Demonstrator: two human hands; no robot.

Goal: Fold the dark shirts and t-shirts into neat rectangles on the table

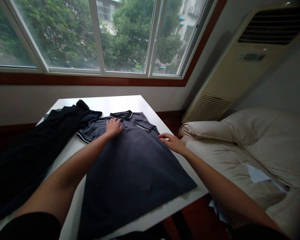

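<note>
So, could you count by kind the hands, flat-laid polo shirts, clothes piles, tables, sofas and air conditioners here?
Hands: 2, left hand and right hand
Flat-laid polo shirt: 1
Dark clothes pile: 1 (garments within it can't be counted surely)
White table: 1
Cream sofa: 1
Air conditioner: 1
Total: 7

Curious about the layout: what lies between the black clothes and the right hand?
The head view shows the polo shirt, the left hand on it.

Polo shirt (137, 170), lower-left corner cut off
</note>
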